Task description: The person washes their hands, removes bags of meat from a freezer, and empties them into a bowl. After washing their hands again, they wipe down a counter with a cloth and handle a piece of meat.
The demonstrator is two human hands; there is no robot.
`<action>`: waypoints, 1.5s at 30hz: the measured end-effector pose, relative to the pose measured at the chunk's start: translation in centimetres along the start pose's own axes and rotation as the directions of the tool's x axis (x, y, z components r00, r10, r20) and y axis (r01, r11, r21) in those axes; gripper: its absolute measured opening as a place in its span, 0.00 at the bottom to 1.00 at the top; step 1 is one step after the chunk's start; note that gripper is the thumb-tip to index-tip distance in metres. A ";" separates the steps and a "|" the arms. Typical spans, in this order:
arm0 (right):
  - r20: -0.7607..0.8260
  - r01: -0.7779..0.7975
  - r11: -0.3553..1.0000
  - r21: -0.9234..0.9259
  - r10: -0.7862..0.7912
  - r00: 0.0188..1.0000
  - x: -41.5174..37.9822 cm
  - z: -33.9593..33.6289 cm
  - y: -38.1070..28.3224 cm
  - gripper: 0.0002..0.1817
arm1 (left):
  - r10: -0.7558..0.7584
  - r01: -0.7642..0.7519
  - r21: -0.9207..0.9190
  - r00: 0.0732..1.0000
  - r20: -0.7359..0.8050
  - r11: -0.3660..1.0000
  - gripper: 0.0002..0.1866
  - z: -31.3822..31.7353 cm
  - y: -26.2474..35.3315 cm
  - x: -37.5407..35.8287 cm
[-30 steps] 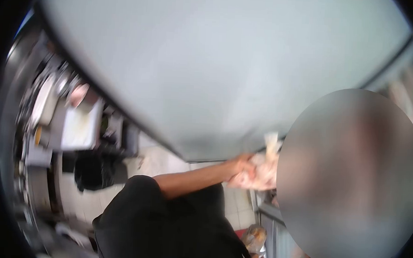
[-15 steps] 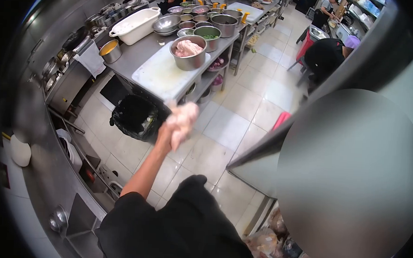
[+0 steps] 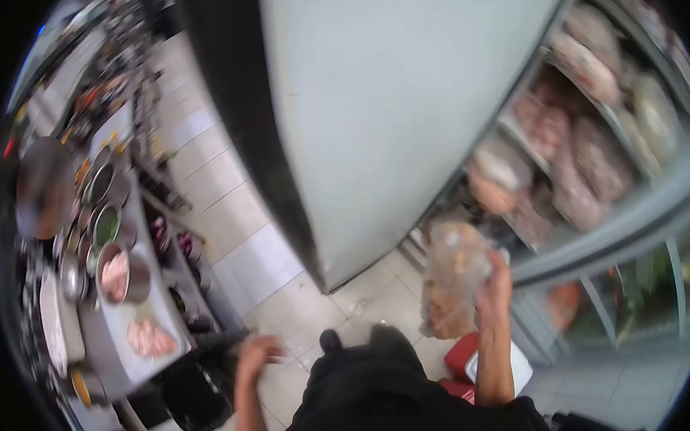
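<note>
In my right hand [image 3: 495, 290] hangs a clear plastic bag [image 3: 452, 280] with brownish, blurred contents, in front of the open fridge. My left hand [image 3: 261, 353] is over the floor beside the counter, blurred, fingers apart and holding nothing. Pale raw meat [image 3: 150, 338] lies on the white cutting board [image 3: 138, 367]. More pink meat [image 3: 114, 275] fills a metal pot [image 3: 138, 278] just behind it. Bagged meat [image 3: 589, 170] is piled on the fridge shelves.
The tall fridge door [image 3: 390, 101] stands open ahead. A black-lined bin [image 3: 196, 399] is by the counter end. Metal bowls and a white tub [image 3: 62, 325] line the counter. A red and white box [image 3: 501, 366] sits on the floor at right.
The view has turned right toward the fridge. The meat from my left hand now lies on the board, and that hand is open. My right hand has come up with a bag.
</note>
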State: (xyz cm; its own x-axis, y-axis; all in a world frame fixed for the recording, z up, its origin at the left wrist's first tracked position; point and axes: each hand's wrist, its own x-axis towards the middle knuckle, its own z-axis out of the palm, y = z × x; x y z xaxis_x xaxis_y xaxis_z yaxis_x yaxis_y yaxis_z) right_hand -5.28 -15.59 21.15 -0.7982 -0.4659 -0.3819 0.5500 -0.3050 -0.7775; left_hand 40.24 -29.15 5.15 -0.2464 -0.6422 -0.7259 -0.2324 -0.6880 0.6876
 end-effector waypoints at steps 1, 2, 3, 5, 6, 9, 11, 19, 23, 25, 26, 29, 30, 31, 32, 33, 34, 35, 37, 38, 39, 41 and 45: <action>-0.052 0.048 0.997 -0.055 -0.051 0.997 -1.1 2.0 -1.3 0.15 | -0.006 -0.026 0.099 0.950 0.312 0.995 0.17 5.3 0.0 1.0; -0.021 0.067 0.998 0.014 -0.067 0.998 -1.5 3.4 -2.3 0.14 | -0.011 -0.063 0.117 0.836 0.549 0.991 0.26 11.0 2.1 -0.2; 0.019 0.080 0.993 0.085 -0.082 0.996 -1.7 4.5 -3.2 0.13 | 0.000 -0.033 0.033 0.714 0.700 0.999 0.32 15.8 2.3 0.0; 0.073 0.151 0.976 0.159 -0.164 0.984 -1.3 6.1 -5.0 0.11 | 0.022 0.353 -0.124 0.279 0.960 0.927 0.40 23.6 5.1 -0.1; 0.103 0.200 0.961 0.193 -0.223 0.970 -1.6 6.9 -6.1 0.10 | 0.136 0.439 -0.160 0.086 0.987 0.884 0.40 26.3 5.7 0.3; 0.074 0.320 0.902 0.291 -0.355 0.932 0.0 8.7 -9.0 0.08 | 0.206 0.386 -0.282 0.226 0.952 0.879 0.38 32.7 11.5 -2.0; 0.006 0.494 0.824 0.277 -0.516 0.857 1.4 10.6 -11.4 0.08 | 0.244 0.338 -0.371 0.362 0.900 0.865 0.33 37.0 13.2 -1.0; 0.117 0.676 0.728 -0.116 -0.665 0.737 13.9 10.9 -23.8 0.08 | 0.395 0.292 -0.529 0.410 0.822 0.797 0.27 55.9 27.9 5.2; 0.093 0.650 0.750 -0.122 -0.644 0.760 21.3 9.4 -27.8 0.09 | 0.511 0.109 -0.620 0.466 0.722 0.777 0.24 64.7 32.8 8.7; 0.084 0.672 0.675 -0.304 -0.684 0.725 25.9 8.8 -28.9 0.12 | 0.542 0.027 -0.644 0.513 0.665 0.765 0.25 68.1 34.4 10.1; 0.081 0.671 0.629 -0.392 -0.703 0.706 27.7 8.6 -29.4 0.13 | 0.551 -0.023 -0.639 0.531 0.644 0.769 0.26 69.3 35.3 9.7; -0.019 0.614 0.586 -0.529 -0.731 0.682 31.4 7.4 -31.0 0.21 | 0.608 -0.127 -0.667 0.560 0.563 0.734 0.32 72.7 36.8 8.2; 0.017 0.562 0.506 -0.654 -0.733 0.680 34.0 6.3 -31.5 0.22 | 0.629 -0.154 -0.684 0.570 0.528 0.713 0.34 73.7 37.1 7.9; 0.054 0.503 0.409 -0.762 -0.733 0.678 34.7 6.1 -32.3 0.24 | 0.656 -0.192 -0.692 0.562 0.504 0.696 0.35 74.7 37.6 7.9; 0.164 0.490 0.220 -0.843 -0.764 0.625 35.2 5.5 -32.8 0.25 | 0.682 -0.233 -0.696 0.552 0.480 0.679 0.35 75.5 38.3 8.1; 0.275 0.459 0.027 -0.888 -0.768 0.578 35.6 5.0 -33.0 0.26 | 0.705 -0.277 -0.694 0.541 0.459 0.664 0.36 76.2 38.7 8.2; 0.112 0.391 0.184 -0.902 -0.774 0.623 37.4 4.7 -32.2 0.27 | 0.756 -0.316 -0.725 0.504 0.419 0.612 0.35 76.8 39.0 8.1; 0.109 0.437 0.188 -0.880 -0.814 0.570 35.9 5.2 -31.9 0.27 | 0.757 -0.338 -0.714 0.508 0.411 0.613 0.34 77.2 39.3 8.0; 0.104 0.535 0.180 -0.826 -0.883 0.458 31.1 6.9 -32.0 0.27 | 0.767 -0.385 -0.696 0.514 0.384 0.606 0.33 77.9 40.5 7.6; 0.229 0.491 -0.012 -0.871 -0.895 0.383 32.9 6.1 -31.7 0.24 | 0.765 -0.404 -0.677 0.513 0.389 0.615 0.32 78.1 41.2 7.5; 0.216 0.484 0.014 -0.875 -0.883 0.416 34.2 5.1 -31.7 0.23 | 0.758 -0.420 -0.654 0.516 0.398 0.629 0.32 78.2 42.0 7.5; 0.189 0.464 0.067 -0.883 -0.855 0.482 33.6 5.4 -33.0 0.21 | 0.762 -0.472 -0.615 0.521 0.384 0.632 0.31 79.5 43.2 8.8; 0.317 0.321 -0.222 -0.921 -0.906 0.282 39.3 4.5 -34.1 0.22 | 0.825 -0.644 -0.517 0.464 0.323 0.564 0.30 81.5 45.4 10.5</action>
State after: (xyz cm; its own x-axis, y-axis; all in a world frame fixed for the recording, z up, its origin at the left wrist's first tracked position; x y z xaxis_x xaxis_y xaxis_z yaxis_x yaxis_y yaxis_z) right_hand -54.28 -27.22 34.86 -0.6455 -0.1182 0.7546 -0.6044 0.6830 -0.4101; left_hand -49.62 -39.55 30.34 -0.6098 -0.7563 0.2371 0.5136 -0.1492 0.8450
